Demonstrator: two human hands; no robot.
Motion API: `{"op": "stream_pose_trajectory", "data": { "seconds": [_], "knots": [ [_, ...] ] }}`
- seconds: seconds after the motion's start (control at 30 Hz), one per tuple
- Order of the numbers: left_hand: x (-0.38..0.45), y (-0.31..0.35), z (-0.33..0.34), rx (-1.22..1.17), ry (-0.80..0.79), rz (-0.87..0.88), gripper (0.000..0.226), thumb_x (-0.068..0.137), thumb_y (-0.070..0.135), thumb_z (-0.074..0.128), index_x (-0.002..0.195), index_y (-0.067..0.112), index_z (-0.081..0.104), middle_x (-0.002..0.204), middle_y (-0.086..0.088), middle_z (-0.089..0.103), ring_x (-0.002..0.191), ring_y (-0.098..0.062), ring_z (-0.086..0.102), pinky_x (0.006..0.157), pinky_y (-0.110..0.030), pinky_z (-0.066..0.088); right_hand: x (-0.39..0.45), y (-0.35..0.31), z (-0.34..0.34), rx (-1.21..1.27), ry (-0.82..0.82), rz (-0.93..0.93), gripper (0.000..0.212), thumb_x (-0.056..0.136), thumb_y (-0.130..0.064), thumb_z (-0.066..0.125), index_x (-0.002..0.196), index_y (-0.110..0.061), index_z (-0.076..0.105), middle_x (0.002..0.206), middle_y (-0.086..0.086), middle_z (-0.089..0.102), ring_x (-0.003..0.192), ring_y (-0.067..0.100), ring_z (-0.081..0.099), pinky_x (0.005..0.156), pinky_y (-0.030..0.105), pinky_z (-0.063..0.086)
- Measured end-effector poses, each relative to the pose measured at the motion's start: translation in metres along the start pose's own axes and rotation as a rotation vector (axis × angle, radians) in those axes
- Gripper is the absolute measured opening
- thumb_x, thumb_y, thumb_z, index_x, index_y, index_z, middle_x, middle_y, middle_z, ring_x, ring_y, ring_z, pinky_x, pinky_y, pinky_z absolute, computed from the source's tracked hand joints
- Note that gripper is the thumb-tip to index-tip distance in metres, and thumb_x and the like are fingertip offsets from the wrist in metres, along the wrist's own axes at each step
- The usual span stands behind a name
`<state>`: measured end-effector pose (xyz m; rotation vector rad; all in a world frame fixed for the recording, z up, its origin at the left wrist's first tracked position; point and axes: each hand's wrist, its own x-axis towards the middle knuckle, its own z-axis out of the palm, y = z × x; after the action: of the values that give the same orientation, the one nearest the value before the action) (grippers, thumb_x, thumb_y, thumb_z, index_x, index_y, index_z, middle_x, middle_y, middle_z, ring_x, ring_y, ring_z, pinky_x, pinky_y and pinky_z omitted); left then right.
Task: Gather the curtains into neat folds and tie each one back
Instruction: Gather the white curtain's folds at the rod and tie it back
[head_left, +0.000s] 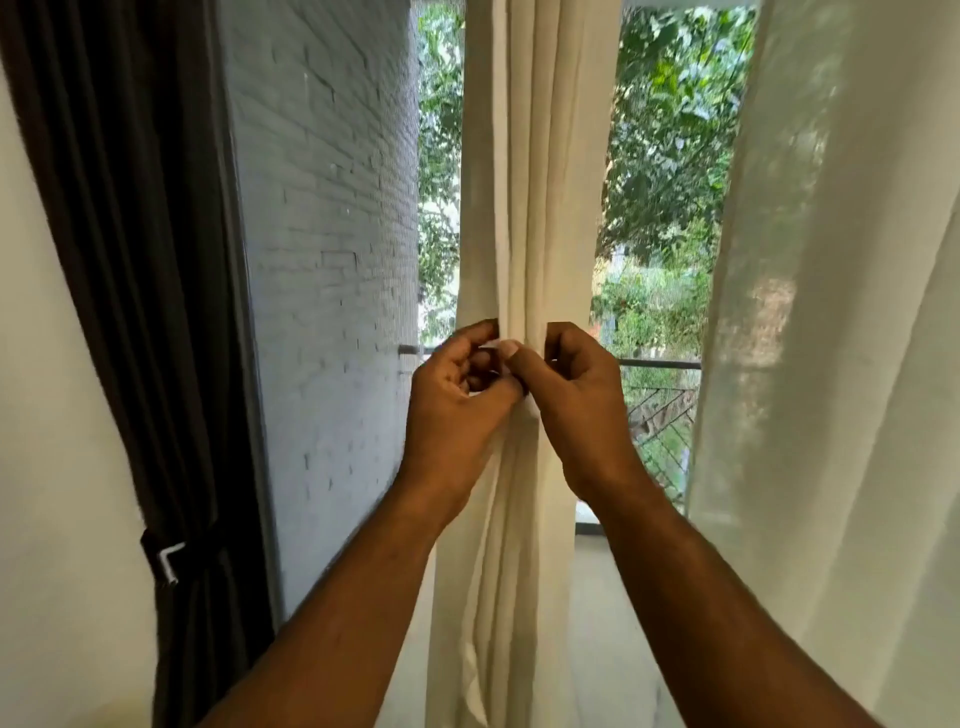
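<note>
Two bare forearms reach up from the bottom edge, hands meeting mid-frame on the cream curtain (524, 218). Left hand (460, 395) has fingers curled in, fingertips against the gathered folds, w/ a small white strip (493, 347) showing just above its fingers. Can't tell if that strip is a tie or just a fabric edge. Right hand (576, 400) is also curled, thumb pressed across toward the left hand & index finger hooked over the front of the bundle, so both hands pinch the cloth at the same height. Hands are touching each other at the thumbs.

The cream curtain hangs as a narrow bunch of vertical pleats in front of the window, centre of view, drawn tight where the hands grip & flaring a bit below.

At right, a sheer curtain (841, 338) hangs loose & spread wide, light coming through it.

At left, a dark curtain (135, 260) hangs against the white wall (47, 415), cinched low down by a dark tieback (176, 558) w/ a small metal hook (170, 564) on it.

Beyond the glass: a white-painted brick wall (322, 234) on the left, a metal balcony railing (660, 364) behind the hands, then green trees (670, 156) farthest off.
</note>
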<state>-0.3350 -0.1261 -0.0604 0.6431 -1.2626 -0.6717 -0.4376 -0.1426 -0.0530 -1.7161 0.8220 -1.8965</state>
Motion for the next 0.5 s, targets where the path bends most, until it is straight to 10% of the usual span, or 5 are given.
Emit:
{"op": "stream_pose_trajectory", "data": {
  "seconds": [0.17,0.27,0.5],
  "knots": [
    [-0.028,-0.031,-0.02,0.103,-0.088,-0.141,0.037,0.085,0.0,0.067,0.114,0.022,0.064,0.108,0.001,0.07,0.102,-0.014,0.067,0.088,-0.031,0.057,-0.036,0.03,-0.001,-0.054,0.012,0.087,0.029,0.08,-0.015,0.075,0.065,-0.008,0.05,0.056,0.0,0.053,0.054,0.017,0.051,0.051,0.031,0.044],
    [-0.043,-0.045,-0.031,0.074,-0.12,-0.237,0.035,0.087,-0.007,0.059,0.112,0.017,0.067,0.104,-0.002,0.072,0.097,-0.015,0.07,0.083,-0.029,0.058,-0.058,0.053,0.0,-0.136,-0.003,0.143,0.029,0.076,-0.023,0.076,0.083,0.0,0.059,0.077,0.026,0.062,0.074,0.043,0.06,0.063,0.052,0.052],
    [-0.081,-0.084,-0.043,0.089,-0.09,-0.458,0.039,0.084,-0.017,0.046,0.086,0.012,0.072,0.081,-0.003,0.073,0.083,-0.021,0.067,0.085,-0.038,0.056,-0.115,0.097,-0.013,-0.23,-0.145,0.263,0.021,0.078,-0.014,0.072,0.096,-0.019,0.062,0.084,-0.007,0.066,0.078,0.015,0.062,0.069,0.032,0.051]
  ]
}}
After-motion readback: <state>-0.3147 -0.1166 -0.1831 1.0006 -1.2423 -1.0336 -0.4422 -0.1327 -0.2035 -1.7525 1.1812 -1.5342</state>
